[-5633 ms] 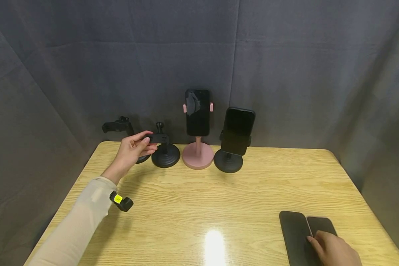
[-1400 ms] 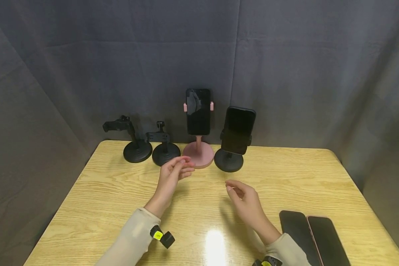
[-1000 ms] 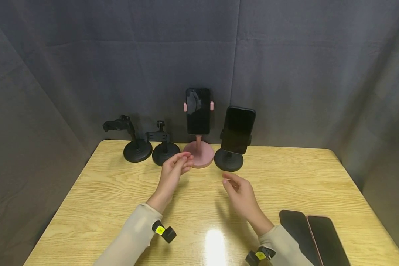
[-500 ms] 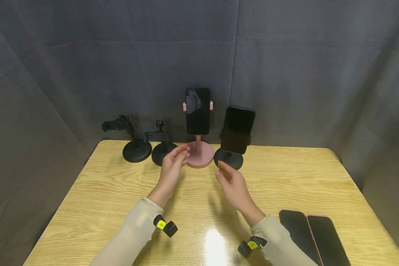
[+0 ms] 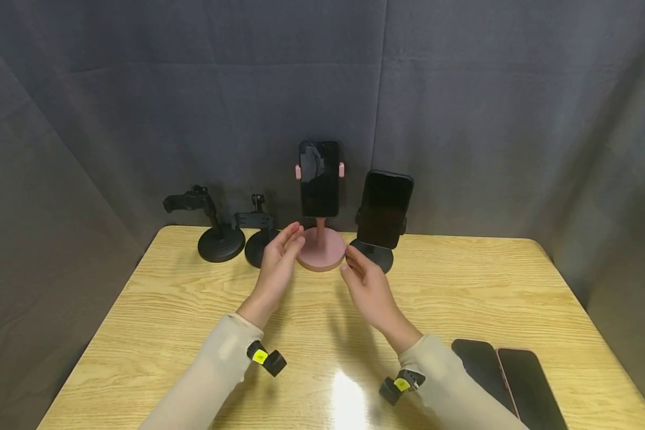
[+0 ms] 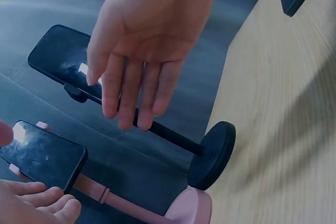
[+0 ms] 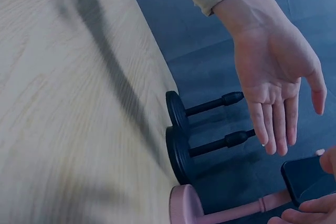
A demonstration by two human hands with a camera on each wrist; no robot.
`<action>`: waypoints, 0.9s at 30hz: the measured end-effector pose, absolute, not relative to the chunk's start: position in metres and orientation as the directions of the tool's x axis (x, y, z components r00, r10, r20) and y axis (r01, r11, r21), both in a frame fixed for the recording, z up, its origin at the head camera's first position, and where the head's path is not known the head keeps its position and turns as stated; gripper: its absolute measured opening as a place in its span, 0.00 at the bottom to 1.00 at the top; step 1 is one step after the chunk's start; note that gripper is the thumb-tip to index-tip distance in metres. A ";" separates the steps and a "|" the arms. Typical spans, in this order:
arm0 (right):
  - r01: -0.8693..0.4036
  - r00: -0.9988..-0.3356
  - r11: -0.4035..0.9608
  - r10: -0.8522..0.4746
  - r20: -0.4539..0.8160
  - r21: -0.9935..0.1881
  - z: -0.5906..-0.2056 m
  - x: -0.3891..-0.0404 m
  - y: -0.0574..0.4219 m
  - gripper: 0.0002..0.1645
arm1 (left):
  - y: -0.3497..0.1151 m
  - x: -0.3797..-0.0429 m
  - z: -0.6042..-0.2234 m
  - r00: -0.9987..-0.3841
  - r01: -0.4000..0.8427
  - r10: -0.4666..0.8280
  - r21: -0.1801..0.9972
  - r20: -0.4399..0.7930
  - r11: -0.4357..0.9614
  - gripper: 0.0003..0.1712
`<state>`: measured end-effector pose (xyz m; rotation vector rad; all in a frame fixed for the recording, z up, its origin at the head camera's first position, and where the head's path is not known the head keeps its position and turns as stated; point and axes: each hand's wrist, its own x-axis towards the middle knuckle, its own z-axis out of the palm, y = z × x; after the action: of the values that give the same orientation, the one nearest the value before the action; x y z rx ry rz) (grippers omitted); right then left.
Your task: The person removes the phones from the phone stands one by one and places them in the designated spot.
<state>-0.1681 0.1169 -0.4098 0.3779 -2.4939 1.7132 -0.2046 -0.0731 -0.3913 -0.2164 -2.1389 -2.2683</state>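
My left hand (image 5: 276, 263) is held out with extended fingers, just left of the pink phone stand (image 5: 322, 257). To that stand's right, my right hand (image 5: 371, 286) reaches forward, fingers relaxed and slightly bent. Neither holds anything. Between and beyond them, a dark phone (image 5: 319, 179) stands upright in the pink clamp. A second phone (image 5: 385, 209) leans in a black stand (image 5: 384, 258) whose base my right fingers partly hide. In the left wrist view, my right palm (image 6: 149, 40) faces the camera; the right wrist view shows my left palm (image 7: 273, 66).
Two black phone stands without phones, one (image 5: 221, 243) at far left and one (image 5: 255, 221) partly behind my left hand, line the table's back edge. Two phones, one black (image 5: 481, 367) and one pink-edged (image 5: 532, 388), lie flat at front right. Grey cloth (image 5: 462, 119) hangs behind.
Earlier my left hand was at the second black stand's clamp and my right on the flat phones. Both came to the middle; over the last second they moved forward towards the pink stand.
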 end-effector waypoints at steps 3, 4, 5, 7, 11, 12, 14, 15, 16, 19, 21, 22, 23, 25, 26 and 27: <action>-0.287 -0.956 0.368 -0.165 0.241 -0.885 -0.404 -0.170 0.115 0.32 | -0.073 -0.206 -0.387 -0.989 0.120 0.079 0.991 0.125 -0.062 0.30; -0.295 -0.954 0.375 -0.169 0.248 -0.879 -0.401 -0.171 0.114 0.32 | -0.074 -0.206 -0.385 -0.989 0.124 0.079 0.991 0.129 -0.059 0.30; -0.300 -0.952 0.381 -0.171 0.253 -0.874 -0.398 -0.172 0.113 0.32 | -0.074 -0.207 -0.384 -0.988 0.129 0.080 0.990 0.133 -0.058 0.30; -0.294 -0.954 0.381 -0.171 0.245 -0.877 -0.393 -0.173 0.110 0.32 | -0.074 -0.209 -0.382 -0.987 0.135 0.081 0.990 0.139 -0.049 0.30; -0.268 -0.961 0.378 -0.176 0.215 -0.886 -0.383 -0.174 0.105 0.33 | -0.075 -0.212 -0.379 -0.986 0.145 0.081 0.989 0.148 -0.040 0.30; -0.260 -0.963 0.387 -0.176 0.206 -0.885 -0.381 -0.175 0.104 0.33 | -0.075 -0.212 -0.378 -0.986 0.146 0.077 0.988 0.149 -0.042 0.30; -0.251 -0.965 0.407 -0.175 0.194 -0.878 -0.378 -0.177 0.102 0.34 | -0.075 -0.214 -0.376 -0.986 0.147 0.069 0.987 0.151 -0.060 0.30; -0.245 -0.967 0.419 -0.173 0.188 -0.875 -0.376 -0.178 0.101 0.34 | -0.074 -0.214 -0.374 -0.986 0.149 0.065 0.986 0.153 -0.069 0.30; -0.242 -0.968 0.432 -0.171 0.185 -0.869 -0.375 -0.180 0.100 0.34 | -0.074 -0.215 -0.373 -0.986 0.149 0.061 0.986 0.154 -0.079 0.30; -0.241 -0.969 0.454 -0.164 0.185 -0.858 -0.372 -0.185 0.097 0.36 | -0.074 -0.217 -0.369 -0.986 0.151 0.049 0.984 0.156 -0.089 0.29; -0.236 -0.970 0.449 -0.160 0.182 -0.862 -0.370 -0.189 0.096 0.37 | -0.074 -0.219 -0.366 -0.987 0.152 0.044 0.985 0.155 -0.080 0.29; -0.234 -0.971 0.446 -0.158 0.182 -0.864 -0.369 -0.190 0.095 0.38 | -0.075 -0.220 -0.366 -0.987 0.153 0.043 0.985 0.157 -0.076 0.29; -0.230 -0.972 0.441 -0.156 0.178 -0.868 -0.368 -0.191 0.095 0.38 | -0.075 -0.220 -0.364 -0.987 0.153 0.040 0.986 0.157 -0.071 0.29; -0.208 -0.976 0.421 -0.154 0.157 -0.883 -0.366 -0.193 0.094 0.39 | -0.075 -0.222 -0.363 -0.987 0.150 0.039 0.986 0.153 -0.066 0.30; -0.204 -0.976 0.412 -0.156 0.152 -0.888 -0.364 -0.194 0.094 0.39 | -0.075 -0.222 -0.362 -0.988 0.148 0.038 0.987 0.151 -0.067 0.30; -0.195 -0.977 0.405 -0.154 0.144 -0.893 -0.363 -0.195 0.093 0.40 | -0.075 -0.223 -0.362 -0.988 0.147 0.035 0.987 0.150 -0.070 0.30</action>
<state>-0.1952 0.0933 -0.3629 0.3239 -2.6007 1.6622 -0.2232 -0.0746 -0.3615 -0.2050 -2.0882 -2.2339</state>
